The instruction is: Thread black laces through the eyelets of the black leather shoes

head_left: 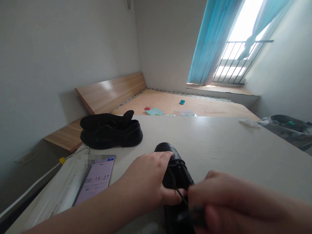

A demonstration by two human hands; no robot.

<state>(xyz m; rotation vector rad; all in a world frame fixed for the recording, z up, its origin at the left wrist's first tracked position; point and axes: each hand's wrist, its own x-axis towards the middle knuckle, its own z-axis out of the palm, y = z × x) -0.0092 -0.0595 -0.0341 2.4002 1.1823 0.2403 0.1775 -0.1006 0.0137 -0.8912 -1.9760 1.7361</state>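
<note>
A black leather shoe (pixel 170 156) lies on the white table (pixel 219 146) right in front of me, toe pointing away. My left hand (pixel 148 182) lies over its left side, thumb pressed onto a black lace (pixel 179 191). My right hand (pixel 226 201) is closed at the shoe's lacing, pinching the lace; its fingertips are blurred and very near the camera. A second black shoe (pixel 112 131) lies on its side at the table's far left.
A phone (pixel 96 182) showing a timer lies at the table's left edge, with a white cable (pixel 36 185) beside it. Behind the table are a bare wooden bed frame (pixel 170 104) with small items, a window with blue curtains (pixel 212 42), and a bin (pixel 290 128) at right.
</note>
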